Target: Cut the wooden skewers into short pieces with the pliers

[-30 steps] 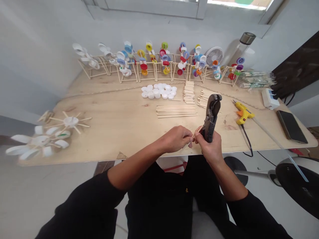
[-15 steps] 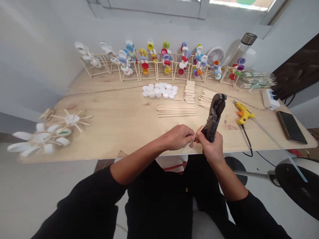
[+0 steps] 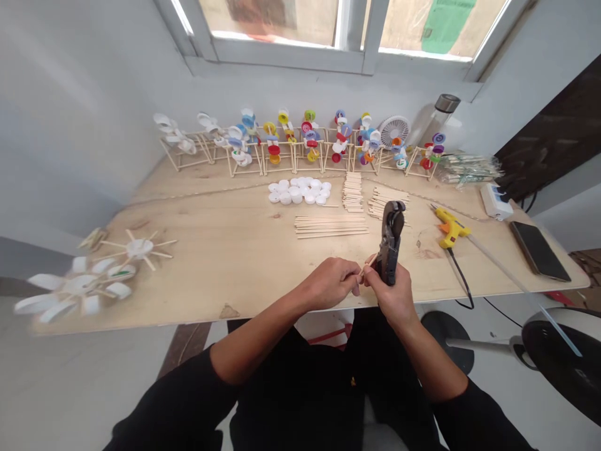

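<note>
1. Okay: left fingers point(image 3: 355, 280) closed, pinching a thin wooden stick point(image 3: 369, 262); its far end sits right at the head of the tool below.
2. Right fingers point(image 3: 375, 274) closed around the handles of black cutting pliers point(image 3: 389, 241), head up.
3. Both hands are over the bench point(image 3: 211, 263) front edge.
4. Farther out: stacked wooden sticks point(image 3: 331, 227), white bottle caps point(image 3: 297, 191), yellow hot glue gun point(image 3: 451, 227).

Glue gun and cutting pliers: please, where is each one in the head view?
Glue gun point(image 3: 449, 228): head view, point on its yellow body.
Cutting pliers point(image 3: 392, 220): head view, point on the dark metal head.
</note>
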`<state>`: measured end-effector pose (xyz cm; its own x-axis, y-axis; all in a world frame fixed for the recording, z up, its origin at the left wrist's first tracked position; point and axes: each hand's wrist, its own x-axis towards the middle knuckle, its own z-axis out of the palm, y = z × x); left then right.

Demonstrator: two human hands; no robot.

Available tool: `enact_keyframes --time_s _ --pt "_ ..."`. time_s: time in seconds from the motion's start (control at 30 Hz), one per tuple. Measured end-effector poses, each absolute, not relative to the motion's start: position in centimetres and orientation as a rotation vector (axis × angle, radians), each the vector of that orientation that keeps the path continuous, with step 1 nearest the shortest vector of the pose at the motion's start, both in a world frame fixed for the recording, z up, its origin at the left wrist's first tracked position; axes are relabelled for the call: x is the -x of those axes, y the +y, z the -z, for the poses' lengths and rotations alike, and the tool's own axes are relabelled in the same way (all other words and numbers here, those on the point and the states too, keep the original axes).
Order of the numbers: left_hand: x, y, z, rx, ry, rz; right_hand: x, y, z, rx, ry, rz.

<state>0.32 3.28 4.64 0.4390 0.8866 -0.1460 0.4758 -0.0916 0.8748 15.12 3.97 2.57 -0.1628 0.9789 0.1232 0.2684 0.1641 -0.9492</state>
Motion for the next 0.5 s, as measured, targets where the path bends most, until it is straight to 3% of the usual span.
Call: enact_keyframes --time_s 0.5 --pt "4.1 3.2 -6.6 -1.609 1.161 -0.572 -20.0 0.6 -2.4 1.534 -1.786 -1.243"
